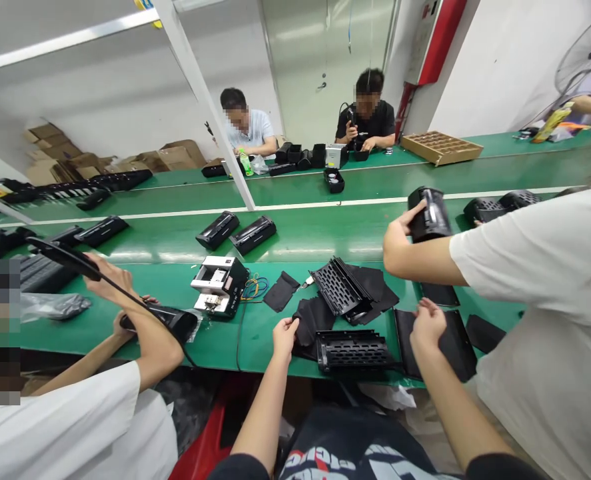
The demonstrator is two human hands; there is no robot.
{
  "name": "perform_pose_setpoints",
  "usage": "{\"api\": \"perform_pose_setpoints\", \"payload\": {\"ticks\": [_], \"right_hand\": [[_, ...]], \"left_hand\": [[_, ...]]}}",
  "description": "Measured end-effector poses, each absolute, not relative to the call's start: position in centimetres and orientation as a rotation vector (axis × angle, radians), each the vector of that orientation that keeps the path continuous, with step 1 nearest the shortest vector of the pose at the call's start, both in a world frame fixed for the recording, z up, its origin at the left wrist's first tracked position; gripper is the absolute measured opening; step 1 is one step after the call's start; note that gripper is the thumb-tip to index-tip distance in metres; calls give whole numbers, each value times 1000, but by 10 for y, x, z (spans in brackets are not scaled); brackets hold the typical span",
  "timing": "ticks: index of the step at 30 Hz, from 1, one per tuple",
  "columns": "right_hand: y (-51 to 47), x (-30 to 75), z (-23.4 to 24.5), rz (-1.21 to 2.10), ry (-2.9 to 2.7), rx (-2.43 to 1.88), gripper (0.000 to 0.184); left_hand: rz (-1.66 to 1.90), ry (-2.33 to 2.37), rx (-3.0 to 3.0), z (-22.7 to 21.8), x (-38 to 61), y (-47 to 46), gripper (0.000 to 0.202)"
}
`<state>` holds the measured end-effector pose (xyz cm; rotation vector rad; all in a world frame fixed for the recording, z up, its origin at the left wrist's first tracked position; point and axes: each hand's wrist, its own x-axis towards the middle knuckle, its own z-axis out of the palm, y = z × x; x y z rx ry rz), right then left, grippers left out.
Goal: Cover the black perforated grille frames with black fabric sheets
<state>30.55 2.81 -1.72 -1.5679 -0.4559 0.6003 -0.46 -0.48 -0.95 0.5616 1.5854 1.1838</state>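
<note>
Black felt sheet (312, 320) pinched at a green bench (260, 350)

The left hand (285, 335) is pinching the upper end of the black felt sheet, its fingers (291, 323) clamped together on the cloth. The sheet is lying on the bench just left of the slotted black cover (352, 350), touching that cover's left end. The right hand (428, 325) is reaching down to the right of the cover, its fingers (420, 308) curled together at the edge of a flat black panel (455, 347); I cannot tell whether they are gripping it.

Just beyond the cover, a second slotted black cover (340, 288) is lying on a larger black felt piece (378, 283). Farther left of the cover, a small black cloth (280, 292) is lying beside a loop of coloured wires (254, 288) and an opened black-and-white machine (220, 285).

Right of the cover, a co-worker in a white T-shirt (525, 300) is holding a black housing (430, 213) upright. Well left of it, another co-worker in a white T-shirt (75, 427) is gripping a black casing (175, 323) and a long black strip (62, 257). Far beyond the cover, a person in a pale shirt (252, 130) and a person in a black T-shirt (370, 123) are sitting at another bench, near a wooden parts tray (440, 148).
</note>
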Motion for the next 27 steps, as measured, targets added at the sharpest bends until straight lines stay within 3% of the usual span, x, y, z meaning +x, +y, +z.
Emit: {"api": "perform_pose_setpoints", "payload": {"ticks": [6, 14, 18, 27], "right_hand": [[-22, 179, 0, 1043, -1381, -1301, 22], [-9, 145, -3, 1029, -1654, -1292, 20], [-3, 159, -6, 1030, -1579, -1294, 25], [22, 219, -6, 1202, -656, -1289, 26]], "left_hand": [[1143, 1519, 631, 5, 13, -1, 35], [1087, 1387, 618, 16, 28, -6, 37], [1092, 1376, 542, 10, 23, -6, 35], [1136, 1528, 372, -17, -9, 9, 22]]}}
